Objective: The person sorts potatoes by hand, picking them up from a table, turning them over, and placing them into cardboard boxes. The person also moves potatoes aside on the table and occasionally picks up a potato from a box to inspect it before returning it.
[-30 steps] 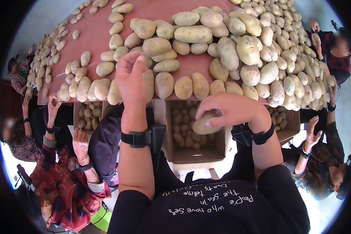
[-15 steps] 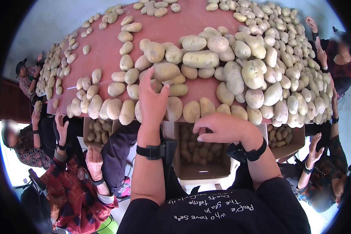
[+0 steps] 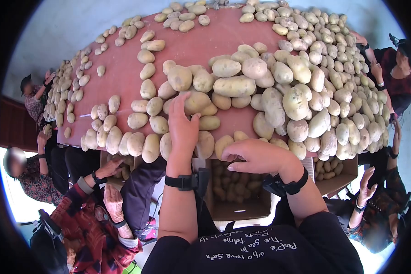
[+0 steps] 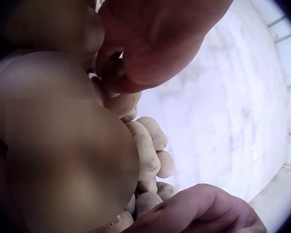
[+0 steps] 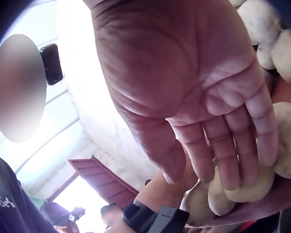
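My left hand (image 3: 183, 130) is at a large potato (image 3: 198, 102) at the front of the heap. Its index finger lies over the near left side of that potato, and the thumb is by the lower edge. In the left wrist view the fingers curl in against a potato (image 4: 122, 104), partly hiding it. My right hand (image 3: 262, 156) hovers at the table's front edge, above a cardboard box (image 3: 239, 213) with potatoes in it. The right wrist view shows its palm bare and the fingers loosely extended, overlapping a potato (image 5: 252, 189) in the edge row.
Potatoes are heaped high on the red table (image 3: 123, 68), densest on the right, with a row along the front edge. More boxes (image 3: 342, 176) stand below on both sides. Other people's hands (image 3: 113, 201) work close by at left and right.
The potato in my right hand was let go over the box, and that hand is now bare. My left hand has moved right, onto the large potato. The head view has tilted.
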Tool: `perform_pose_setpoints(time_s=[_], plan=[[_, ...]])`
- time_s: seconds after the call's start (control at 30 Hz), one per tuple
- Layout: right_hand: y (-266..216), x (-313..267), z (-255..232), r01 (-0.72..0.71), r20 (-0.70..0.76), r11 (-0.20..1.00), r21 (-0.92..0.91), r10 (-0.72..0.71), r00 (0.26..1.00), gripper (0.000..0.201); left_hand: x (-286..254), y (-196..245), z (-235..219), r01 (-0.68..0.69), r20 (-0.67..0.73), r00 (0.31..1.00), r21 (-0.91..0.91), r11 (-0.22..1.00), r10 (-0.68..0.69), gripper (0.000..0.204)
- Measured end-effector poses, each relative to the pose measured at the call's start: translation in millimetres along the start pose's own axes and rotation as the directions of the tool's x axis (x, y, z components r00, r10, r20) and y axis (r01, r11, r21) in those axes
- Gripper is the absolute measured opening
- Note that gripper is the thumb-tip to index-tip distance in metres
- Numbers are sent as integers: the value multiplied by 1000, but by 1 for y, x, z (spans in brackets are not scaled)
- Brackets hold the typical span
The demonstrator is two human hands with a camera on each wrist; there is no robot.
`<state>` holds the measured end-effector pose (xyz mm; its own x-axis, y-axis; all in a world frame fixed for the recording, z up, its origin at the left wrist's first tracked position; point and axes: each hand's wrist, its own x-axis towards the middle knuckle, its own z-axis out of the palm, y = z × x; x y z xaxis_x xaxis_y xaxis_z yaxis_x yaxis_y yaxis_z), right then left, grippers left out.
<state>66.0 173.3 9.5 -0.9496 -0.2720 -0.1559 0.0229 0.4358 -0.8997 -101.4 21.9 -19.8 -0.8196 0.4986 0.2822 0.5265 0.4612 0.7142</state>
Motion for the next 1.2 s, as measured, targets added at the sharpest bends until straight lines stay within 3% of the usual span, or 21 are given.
perform_pose_setpoints(time_s=[0.2,0.23,0.3,0.4,0.5,0.6,0.77,0.87,0.9,1.03,1.13,1.17,1.2], plan=[[-11,-3,-12,27,-81,999,21,-25,996,21,-1,11,-1,97,-34,994,-214,972,-107,52],[-13,-4,-14,52,-117,998,23,-49,992,21,-1,13,-2,180,17,982,-422,889,-190,47],[-18,-5,-17,-7,-211,991,136,36,977,23,-3,16,-4,322,168,937,-751,576,-305,38],[-15,-7,-15,12,-380,975,222,75,922,29,-9,16,-11,429,395,903,-848,311,-169,40],[-2,-2,-7,160,-536,944,288,21,844,37,-17,28,-14,521,509,851,-783,340,-132,51],[-1,-1,-1,271,-591,893,359,-7,807,47,-27,24,-9,577,605,794,-778,249,50,58],[-17,-9,9,288,-559,851,439,7,829,60,-44,34,-11,552,654,737,-729,404,172,63],[-25,-13,14,294,-512,770,566,48,858,68,-54,42,-16,567,698,693,-681,462,179,60],[-26,-16,12,232,-416,697,678,104,904,73,-55,40,-17,560,702,684,-679,474,197,56],[-22,-17,18,338,-458,690,640,-10,889,70,-49,34,-29,352,663,700,-644,679,266,44],[-21,-17,15,358,-471,796,488,-105,876,70,-40,16,-39,245,583,790,-583,774,189,39],[-26,-19,16,366,-454,702,611,-68,888,69,-40,18,-41,266,466,884,-556,787,31,29],[-27,-21,16,319,-395,706,633,-59,917,68,-38,14,-42,226,348,936,-506,832,-42,26]])
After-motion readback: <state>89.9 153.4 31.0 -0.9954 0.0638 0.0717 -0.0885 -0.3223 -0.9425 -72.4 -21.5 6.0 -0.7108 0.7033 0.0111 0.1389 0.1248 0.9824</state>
